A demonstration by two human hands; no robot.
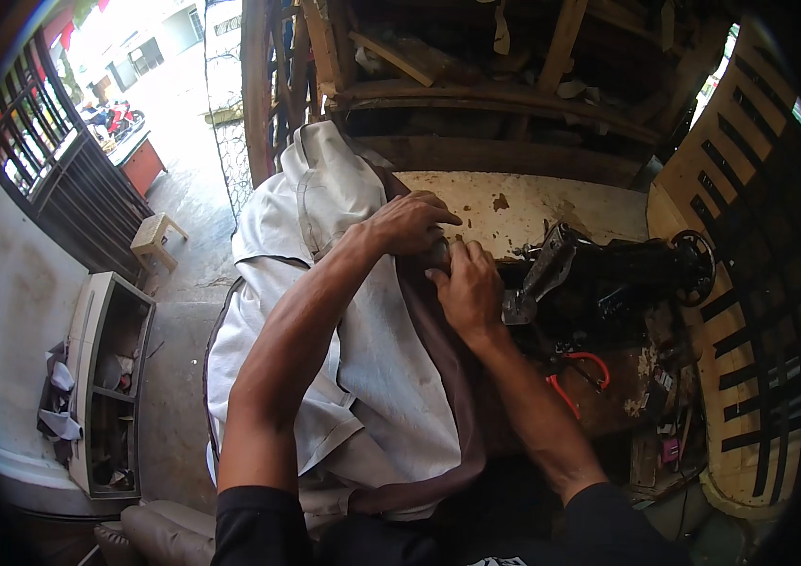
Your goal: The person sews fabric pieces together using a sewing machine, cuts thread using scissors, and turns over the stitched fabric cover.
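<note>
A large light-grey leather-like cover (372, 330) with a dark brown border (438, 349) spreads across my lap and up over the left end of the sewing table. My left hand (408, 224) bends its fingers over the brown border near the tabletop, closed on the cover. Just below and to the right, my right hand (471, 291) has its fingers curled and its thumb toward the left hand, closed on the same edge. The fingertips partly hide the gripped spot. Close to my right hand's right side stands a black sewing machine (598, 269).
The machine's handwheel (694, 268) is at the right. Red-handled cutters (593, 362) lie below it. A worn pale tabletop (523, 203) extends behind. Wooden shelving (495, 99) rises at the back, with a strapped wooden frame (749, 274) at right. Leftward are a stool (157, 234) and an open cabinet (89, 377).
</note>
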